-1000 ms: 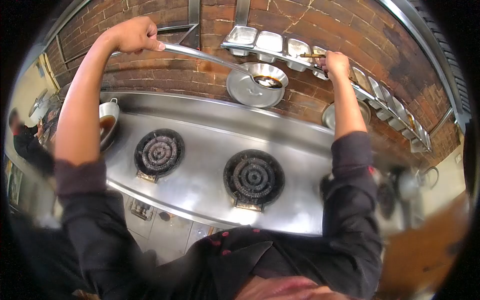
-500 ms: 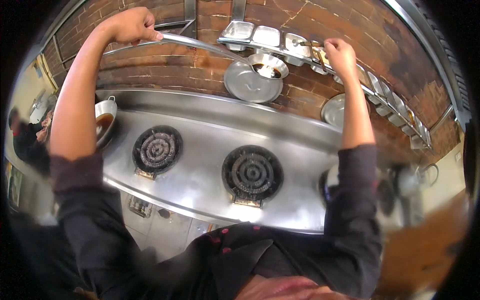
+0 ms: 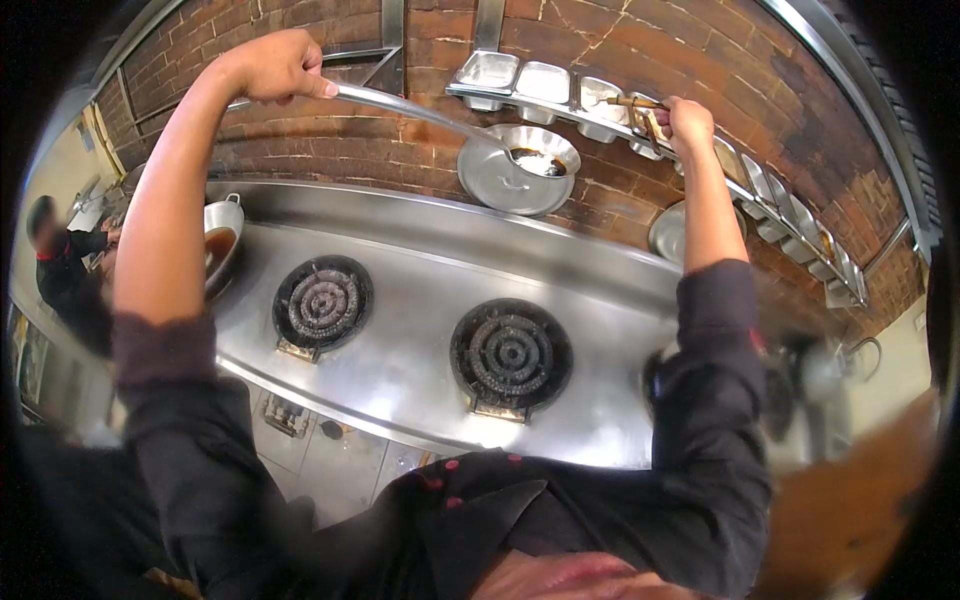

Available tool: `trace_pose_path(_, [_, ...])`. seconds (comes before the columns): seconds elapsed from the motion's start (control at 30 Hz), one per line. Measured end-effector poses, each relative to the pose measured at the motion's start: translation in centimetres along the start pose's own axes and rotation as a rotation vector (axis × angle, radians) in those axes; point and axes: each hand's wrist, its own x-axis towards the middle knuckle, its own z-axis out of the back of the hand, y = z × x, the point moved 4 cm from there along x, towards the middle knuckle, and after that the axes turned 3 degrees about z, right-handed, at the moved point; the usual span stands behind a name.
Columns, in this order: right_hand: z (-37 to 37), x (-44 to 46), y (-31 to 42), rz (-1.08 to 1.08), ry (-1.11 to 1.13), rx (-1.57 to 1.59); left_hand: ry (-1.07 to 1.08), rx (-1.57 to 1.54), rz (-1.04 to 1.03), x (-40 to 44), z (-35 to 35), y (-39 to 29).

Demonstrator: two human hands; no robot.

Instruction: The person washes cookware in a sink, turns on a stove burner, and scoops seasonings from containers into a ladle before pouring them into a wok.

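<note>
My left hand is closed around the end of a long metal handle, part of a ladle. The ladle's bowl holds a dark brown liquid and hangs in front of a round metal lid against the brick wall. My right hand pinches the brown handle of a small spoon. Its far end reaches over a metal seasoning container on the wall rack; what lies on that end is too small to tell.
Several metal containers line the rack. Below are a left burner and a middle burner on the steel range. A wok of brown liquid stands at left. Another person is at far left; a second lid leans right.
The whole view has shifted slightly, moving the scene right and down. The ladle's bowl sits a little lower against the lid. Both hands keep their holds.
</note>
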Motion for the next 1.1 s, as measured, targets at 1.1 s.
trace_pose_path(1.1, [7.3,-48.2,-18.7,-0.097,0.563,-0.200,0.312,-0.031,-0.495,1.9,-23.3,-31.4])
